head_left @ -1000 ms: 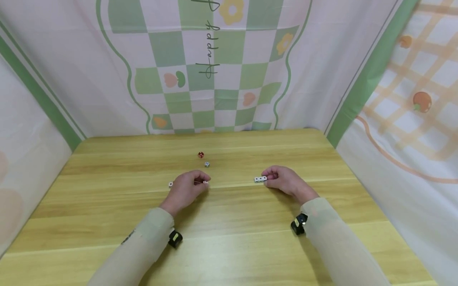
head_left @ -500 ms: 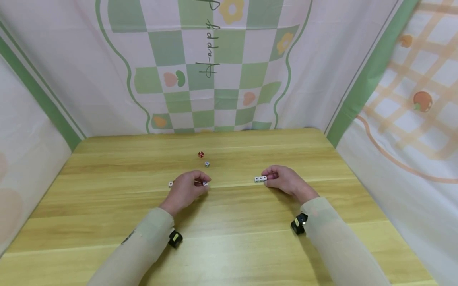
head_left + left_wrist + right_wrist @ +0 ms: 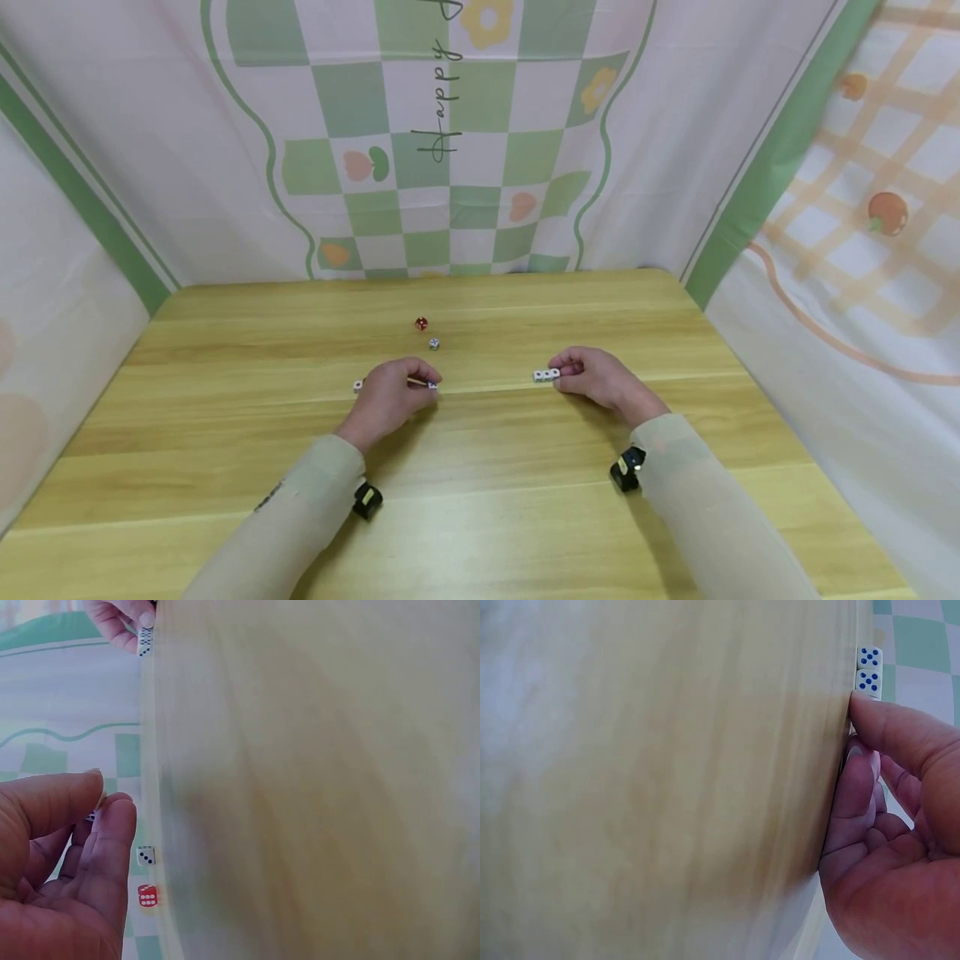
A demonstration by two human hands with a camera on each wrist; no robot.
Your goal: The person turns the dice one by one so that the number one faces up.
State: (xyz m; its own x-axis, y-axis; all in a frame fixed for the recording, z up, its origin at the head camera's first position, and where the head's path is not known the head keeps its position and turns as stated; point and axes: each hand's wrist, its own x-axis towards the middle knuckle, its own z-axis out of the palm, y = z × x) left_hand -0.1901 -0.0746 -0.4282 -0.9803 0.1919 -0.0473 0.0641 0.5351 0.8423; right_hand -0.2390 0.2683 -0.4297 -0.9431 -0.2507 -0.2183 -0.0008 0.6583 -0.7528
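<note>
In the head view my left hand [image 3: 390, 400] pinches a white die [image 3: 432, 386] between thumb and fingertips, over the table. The left wrist view shows only a small spotted part of this die [image 3: 91, 816], the rest being hidden by fingers. Another white die [image 3: 357, 386] lies just left of that hand, partly covered by it. On the right, a row of three white dice [image 3: 546, 376] stands side by side, one dot facing up on each. My right hand [image 3: 596, 379] holds the row's right end between thumb and fingers. Blue five-spot faces show on the dice [image 3: 868, 681] in the right wrist view.
Farther back on the wooden table [image 3: 480, 483] lie a red die [image 3: 422, 323] and a white die [image 3: 434, 343], close to each other. Patterned cloth [image 3: 420, 200] hangs behind the table's far edge and along both sides.
The die in my left fingertips has turned, so different faces show now than before. Both hands stay in nearly the same place, and the row of dice has not moved.
</note>
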